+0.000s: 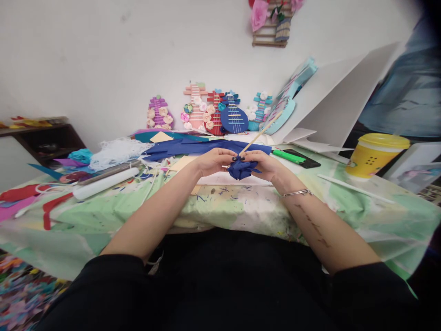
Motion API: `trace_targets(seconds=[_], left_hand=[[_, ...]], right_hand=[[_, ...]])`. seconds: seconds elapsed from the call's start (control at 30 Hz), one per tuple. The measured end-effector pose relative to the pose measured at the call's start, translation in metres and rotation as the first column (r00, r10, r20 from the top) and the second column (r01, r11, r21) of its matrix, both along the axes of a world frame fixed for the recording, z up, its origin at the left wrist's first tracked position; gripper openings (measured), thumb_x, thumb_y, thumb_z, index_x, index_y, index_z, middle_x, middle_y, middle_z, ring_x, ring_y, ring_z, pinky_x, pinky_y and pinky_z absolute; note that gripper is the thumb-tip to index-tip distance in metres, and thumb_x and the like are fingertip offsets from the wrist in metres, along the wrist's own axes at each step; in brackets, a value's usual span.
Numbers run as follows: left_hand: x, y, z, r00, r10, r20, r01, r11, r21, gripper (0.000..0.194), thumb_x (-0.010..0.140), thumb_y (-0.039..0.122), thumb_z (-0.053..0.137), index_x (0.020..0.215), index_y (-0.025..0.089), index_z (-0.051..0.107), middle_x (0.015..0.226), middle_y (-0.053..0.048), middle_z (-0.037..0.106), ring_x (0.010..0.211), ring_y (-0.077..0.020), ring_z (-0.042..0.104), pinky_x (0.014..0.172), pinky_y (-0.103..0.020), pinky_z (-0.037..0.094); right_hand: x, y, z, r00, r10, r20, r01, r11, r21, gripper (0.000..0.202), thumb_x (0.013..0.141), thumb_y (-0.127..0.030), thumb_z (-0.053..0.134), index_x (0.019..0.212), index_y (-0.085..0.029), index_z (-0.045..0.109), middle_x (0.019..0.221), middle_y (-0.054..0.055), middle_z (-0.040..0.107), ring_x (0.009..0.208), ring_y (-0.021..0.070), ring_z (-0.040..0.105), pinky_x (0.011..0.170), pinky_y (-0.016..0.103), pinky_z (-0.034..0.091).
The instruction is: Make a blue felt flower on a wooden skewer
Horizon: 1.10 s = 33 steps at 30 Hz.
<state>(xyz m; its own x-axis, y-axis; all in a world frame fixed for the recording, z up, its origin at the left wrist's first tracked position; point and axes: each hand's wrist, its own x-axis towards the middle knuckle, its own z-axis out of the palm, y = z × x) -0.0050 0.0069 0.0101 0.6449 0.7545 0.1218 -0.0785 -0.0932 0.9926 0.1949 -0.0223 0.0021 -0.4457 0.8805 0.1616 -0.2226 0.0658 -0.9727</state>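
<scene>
left hand (217, 161) | right hand (264, 164) | both pinching blue paper (241, 169) (stick (261, 132) slanting up)

One bare left hand (215, 162) and one bare right hand (264, 165) share one dark blue crumpled-paper flower (241, 170) and one thin pale wooden stick (261, 133). Along the far wall stand one purple lute-shaped model (158, 120), one peach-pink model (196, 120), one red model (217, 123), one dark blue model (234, 120) and one light blue model (258, 123), five in all. At right: one bright green plastic tool (288, 156), one yellow lidded cup (374, 156). At left: one white cylinder (106, 184).
</scene>
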Motion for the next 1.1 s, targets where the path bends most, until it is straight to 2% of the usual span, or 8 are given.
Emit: trace_targets(seconds=[0.53,0.87,1.1], left_hand=[[0.0011,-0.0016,0.0017,0.996,0.072,-0.053,-0.07,0.997,0.042,0.027,0.061,0.023,0.081,0.085,0.011,0.074,0.076,-0.006,0.068,0.069,-0.0118,0.059,0.074,-0.031,0.045],[0.0002,-0.0033,0.0025,1.0,0.018,-0.008,-0.018,0.999,0.035,0.031,0.06,0.027,0.083,0.086,0.012,0.073,0.078,-0.004,0.067,0.071,-0.012,0.058,0.076,-0.033,0.044],[0.0001,-0.0022,0.0019,0.995,0.082,-0.053,-0.077,0.993,0.094,0.031,0.059,0.028,0.084,0.084,0.012,0.074,0.079,-0.006,0.068,0.073,-0.0134,0.059,0.075,-0.033,0.044]], right_hand=[[0.0002,-0.0022,0.0016,0.996,-0.07,0.053,0.068,0.997,0.049,0.012,0.062,-0.019,0.075,0.072,-0.015,0.071,0.068,0.001,0.068,0.062,0.0111,0.058,0.064,0.027,0.046],[-0.0012,-0.0045,0.0031,0.999,-0.037,0.015,0.036,0.998,0.05,0.012,0.062,-0.019,0.074,0.073,-0.014,0.071,0.067,0.0,0.067,0.062,0.0098,0.057,0.061,0.023,0.046],[-0.0018,-0.0019,0.0018,0.994,-0.099,0.047,0.095,0.992,0.087,0.014,0.06,-0.02,0.076,0.071,-0.015,0.07,0.069,0.002,0.067,0.064,0.0114,0.058,0.062,0.024,0.045]])
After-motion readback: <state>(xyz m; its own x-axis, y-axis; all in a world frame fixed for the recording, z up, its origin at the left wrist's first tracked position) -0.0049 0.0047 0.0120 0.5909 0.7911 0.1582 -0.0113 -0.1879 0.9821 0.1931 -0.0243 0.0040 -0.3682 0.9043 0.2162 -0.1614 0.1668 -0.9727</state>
